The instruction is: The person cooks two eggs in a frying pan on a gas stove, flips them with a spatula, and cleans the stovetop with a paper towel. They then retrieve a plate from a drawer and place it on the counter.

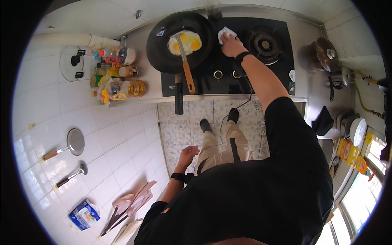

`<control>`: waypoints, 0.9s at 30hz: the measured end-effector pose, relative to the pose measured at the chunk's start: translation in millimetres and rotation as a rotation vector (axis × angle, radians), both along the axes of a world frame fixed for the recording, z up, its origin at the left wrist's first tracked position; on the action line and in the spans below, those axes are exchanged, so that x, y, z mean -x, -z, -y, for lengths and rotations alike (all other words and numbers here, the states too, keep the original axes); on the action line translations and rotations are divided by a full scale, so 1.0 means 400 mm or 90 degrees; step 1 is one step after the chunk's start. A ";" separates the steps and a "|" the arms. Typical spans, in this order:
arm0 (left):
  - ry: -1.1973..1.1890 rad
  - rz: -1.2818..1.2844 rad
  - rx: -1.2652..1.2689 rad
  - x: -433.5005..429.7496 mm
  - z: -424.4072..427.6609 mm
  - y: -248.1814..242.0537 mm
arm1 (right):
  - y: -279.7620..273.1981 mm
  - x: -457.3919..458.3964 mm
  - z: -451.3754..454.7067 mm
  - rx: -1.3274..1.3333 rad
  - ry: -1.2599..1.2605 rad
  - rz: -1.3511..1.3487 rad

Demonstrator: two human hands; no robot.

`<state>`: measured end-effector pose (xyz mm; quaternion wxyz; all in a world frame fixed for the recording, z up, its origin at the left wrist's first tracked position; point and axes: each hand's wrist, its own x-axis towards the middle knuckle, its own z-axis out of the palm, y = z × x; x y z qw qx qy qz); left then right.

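Observation:
My right hand [231,46] presses a crumpled white paper towel or cloth [226,33] onto the black glass gas hob [202,84], between the wok and the right burner [265,45]. Fried eggs with several yolks [194,41] lie in the black wok [159,59] at the hob's left. A metal spatula with a wooden handle [188,78] rests in the wok, its handle over the rim. The wok's ribbed handle [179,98] juts past the counter's front edge. My left hand [188,154] hangs low beside my body, fingers slightly curled, with nothing seen in it.
Oil and seasoning bottles [134,88] crowd the counter's left end. A glass [213,10] stands behind the hob. A lidded brown pot [325,55], a smaller pan and a black cloth [323,122] are at right. A thin cable [221,128] hangs between my wrists.

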<state>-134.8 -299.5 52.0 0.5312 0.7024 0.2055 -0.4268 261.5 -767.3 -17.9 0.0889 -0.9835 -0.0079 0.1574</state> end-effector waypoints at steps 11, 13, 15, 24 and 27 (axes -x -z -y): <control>0.023 0.045 0.025 -0.042 0.012 0.016 | -0.086 0.118 -0.023 -0.005 0.131 -0.128; 0.031 0.054 0.020 -0.041 -0.003 0.015 | -0.063 0.051 -0.002 -0.010 0.151 -0.131; 0.007 0.040 0.002 -0.028 -0.016 0.011 | -0.038 -0.007 0.000 0.003 0.195 -0.104; -0.010 0.021 -0.005 0.020 -0.039 0.033 | 0.022 -0.019 0.003 0.038 0.110 0.018; 0.015 0.017 -0.028 0.003 -0.024 0.035 | 0.013 0.075 -0.043 0.048 0.106 0.069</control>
